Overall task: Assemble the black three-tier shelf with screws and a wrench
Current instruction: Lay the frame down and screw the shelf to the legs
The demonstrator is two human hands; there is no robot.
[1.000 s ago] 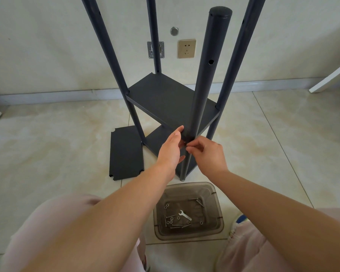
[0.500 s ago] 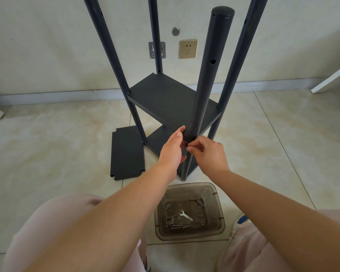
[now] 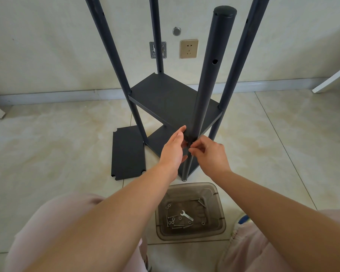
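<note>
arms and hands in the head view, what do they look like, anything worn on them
Both forearms are bare, with no sleeves showing up to the bottom edge. The left hand and the right hand wear no gloves, and no rings, watch or bracelet show. Below the arms, pale pink trousers cover the knees.
</note>
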